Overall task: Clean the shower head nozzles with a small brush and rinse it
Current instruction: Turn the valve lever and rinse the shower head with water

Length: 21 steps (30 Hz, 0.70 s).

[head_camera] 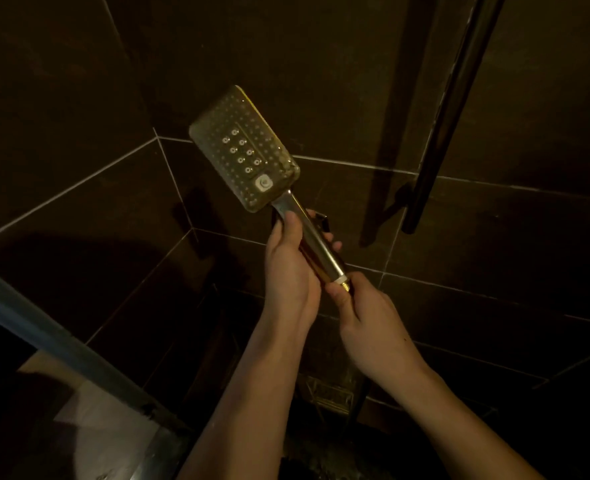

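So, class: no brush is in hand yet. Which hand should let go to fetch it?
Right, probably. The left hand wraps the rectangular metal shower head's handle, steadying it; the right hand only pinches the threaded end.

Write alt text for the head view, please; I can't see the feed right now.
Two bare hands hold a rectangular shower head nozzle-face toward the camera: left hand grips the handle, right hand pinches the brass fitting at its base. Dark tiled shower walls behind.

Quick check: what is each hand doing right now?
Left hand: grips the shower head handle.
Right hand: pinches the threaded fitting at the handle's end.
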### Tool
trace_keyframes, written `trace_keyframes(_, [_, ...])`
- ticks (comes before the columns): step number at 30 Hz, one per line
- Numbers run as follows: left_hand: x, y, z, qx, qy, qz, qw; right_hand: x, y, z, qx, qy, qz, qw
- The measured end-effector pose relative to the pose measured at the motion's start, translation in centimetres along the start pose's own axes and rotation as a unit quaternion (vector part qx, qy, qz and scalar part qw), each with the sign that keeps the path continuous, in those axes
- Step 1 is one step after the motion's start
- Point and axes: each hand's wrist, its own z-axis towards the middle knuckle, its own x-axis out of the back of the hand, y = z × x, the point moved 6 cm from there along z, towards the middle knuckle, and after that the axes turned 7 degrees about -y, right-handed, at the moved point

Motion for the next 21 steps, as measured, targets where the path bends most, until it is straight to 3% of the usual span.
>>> trace_keyframes(6, [-0.1, -0.1, -0.2, 0.003, 0.034, -0.027, 0.999, -0.8, -0.9, -0.3, 0.018, -0.007, -0.023, 1.000])
trace_keyframes(13, [-0.1, -0.3, -0.4, -0.025, -0.018, 0.007, 1.000, -1.0, -0.4, -0.7, 0.005, -0.015, -0.019, 1.000])
trace_keyframes(21, [0.5, 0.2, -0.2, 0.016, -0.004, -0.025, 1.000, -0.8, 0.0, -0.9, -0.007, -0.031, 0.019, 0.999])
